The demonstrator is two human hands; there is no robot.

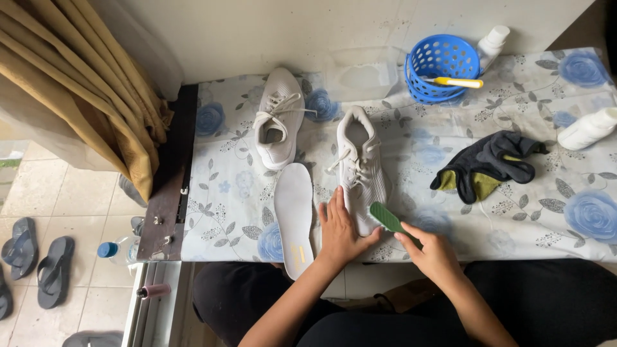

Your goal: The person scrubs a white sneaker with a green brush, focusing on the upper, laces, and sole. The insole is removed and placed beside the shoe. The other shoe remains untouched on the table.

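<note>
Left hand [339, 230] lies flat, open, pressing the white sneaker [361, 168] at the table's [553, 212] near edge. Right hand [434, 252] pinches a green brush [387, 217]. The sneaker looks light and soft; steady it at the toe or sole.

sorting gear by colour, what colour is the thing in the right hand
Green: the right hand holds a flat green brush-like tool, seen in the head view.

Table cover [514, 225]: white with blue roses and grey leaves. Shoes [360, 164] and insole [294, 205]: white. Basket [440, 64]: blue. Cloth [488, 164]: black and olive. Brush [387, 217]: green.
</note>
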